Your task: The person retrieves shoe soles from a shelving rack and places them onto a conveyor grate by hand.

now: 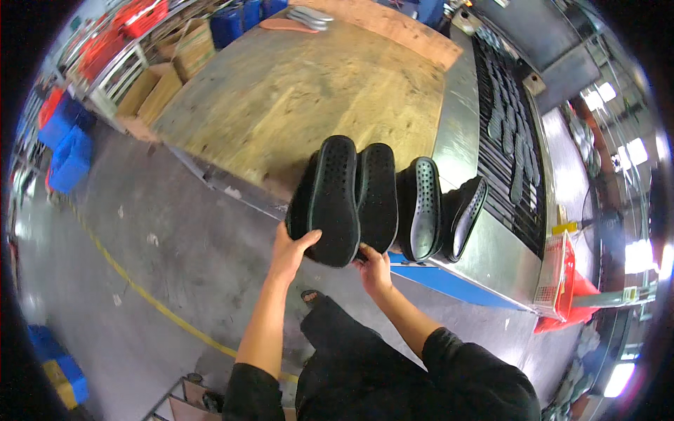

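My left hand (288, 254) is closed around the near end of a stack of black insoles (335, 196), its thumb lying on the top one. Small holes dot the far part of that insole. Close beside it is a second stack of black insoles (377, 193). The near end of this one is pinched in my right hand (374, 272). Both stacks extend over the near edge of the wooden tabletop (337, 91). To their right, two more stacks of insoles stand on edge: a shiny perforated one (424, 210) and a tilted one (466, 217).
A metal-framed conveyor (516, 126) carrying several dark insoles runs along the right. A white and red basket (554, 277) hangs by its near end. Grey and orange insoles (298, 21) lie at the table's far edge. Cardboard boxes (149, 95) and blue bins (70, 158) stand left.
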`<state>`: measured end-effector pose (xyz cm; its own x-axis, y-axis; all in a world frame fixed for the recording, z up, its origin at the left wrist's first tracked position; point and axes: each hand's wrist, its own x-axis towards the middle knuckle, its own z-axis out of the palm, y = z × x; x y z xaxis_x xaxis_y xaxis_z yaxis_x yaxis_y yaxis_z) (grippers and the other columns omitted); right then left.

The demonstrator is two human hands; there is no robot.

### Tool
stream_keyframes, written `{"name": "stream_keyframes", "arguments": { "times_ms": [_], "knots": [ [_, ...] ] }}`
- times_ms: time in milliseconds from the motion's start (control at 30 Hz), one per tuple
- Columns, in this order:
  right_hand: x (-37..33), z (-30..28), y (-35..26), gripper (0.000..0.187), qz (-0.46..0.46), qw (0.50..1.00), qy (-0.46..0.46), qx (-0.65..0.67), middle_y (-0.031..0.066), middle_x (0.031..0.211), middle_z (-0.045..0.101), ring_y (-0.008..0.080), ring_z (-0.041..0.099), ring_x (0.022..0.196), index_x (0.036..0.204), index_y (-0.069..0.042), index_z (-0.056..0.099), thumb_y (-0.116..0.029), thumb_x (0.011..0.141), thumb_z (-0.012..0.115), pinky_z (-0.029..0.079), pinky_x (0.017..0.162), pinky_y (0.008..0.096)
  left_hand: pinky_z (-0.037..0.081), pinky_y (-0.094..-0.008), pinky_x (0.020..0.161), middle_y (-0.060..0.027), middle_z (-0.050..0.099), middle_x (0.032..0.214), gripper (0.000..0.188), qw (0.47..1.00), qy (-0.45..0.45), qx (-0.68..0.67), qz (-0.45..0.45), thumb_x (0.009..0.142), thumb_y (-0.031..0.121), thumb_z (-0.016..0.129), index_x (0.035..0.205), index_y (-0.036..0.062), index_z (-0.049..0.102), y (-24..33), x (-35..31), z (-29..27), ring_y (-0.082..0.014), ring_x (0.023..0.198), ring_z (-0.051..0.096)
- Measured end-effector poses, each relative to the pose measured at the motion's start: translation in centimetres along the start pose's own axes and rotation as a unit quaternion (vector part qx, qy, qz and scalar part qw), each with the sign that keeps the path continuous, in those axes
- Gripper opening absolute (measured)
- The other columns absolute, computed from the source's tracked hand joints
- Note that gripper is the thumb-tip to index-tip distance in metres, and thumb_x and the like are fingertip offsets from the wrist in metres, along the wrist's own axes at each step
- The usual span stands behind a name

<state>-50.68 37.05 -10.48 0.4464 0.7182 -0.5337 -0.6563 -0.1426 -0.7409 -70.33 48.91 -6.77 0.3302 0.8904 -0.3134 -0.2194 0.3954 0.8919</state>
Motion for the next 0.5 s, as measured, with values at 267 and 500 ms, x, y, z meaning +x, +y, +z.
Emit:
{"name": "stream_keyframes", "arguments": {
  "times_ms": [267,500],
  "knots": [
    [3.4,-2.0,0.3,0.027,0.037,0.99,0.117,-0.063,0.0151,0.108,0.065,0.0246,0.066,0.103,0.112,0.001,0.057,-0.014,0.094,0.071,0.058,0.085,0.0392,0.045,-0.0446,0.108,-0.0295,0.054,0.139,0.088,0.986,0.085,0.135,-0.042,0.081,0.03,0.08,0.146,-0.0098,0.034,-4.1,4.7,4.2,-0.0372,0.126,0.056],
    [-1.7,-7.2,4.7,0.036,0.33,0.904,-0.084,-0.257,0.0124,0.107,0.07,0.0256,0.069,0.094,0.131,-0.003,0.056,-0.023,0.101,0.063,0.057,0.077,0.0392,0.052,-0.0394,0.092,-0.0226,0.065,0.124,0.084,0.976,0.108,0.002,-0.187,0.087,0.035,0.079,0.152,-0.0029,0.041,-15.2,-9.2,-7.4,-0.0259,0.108,0.067]
  ]
}}
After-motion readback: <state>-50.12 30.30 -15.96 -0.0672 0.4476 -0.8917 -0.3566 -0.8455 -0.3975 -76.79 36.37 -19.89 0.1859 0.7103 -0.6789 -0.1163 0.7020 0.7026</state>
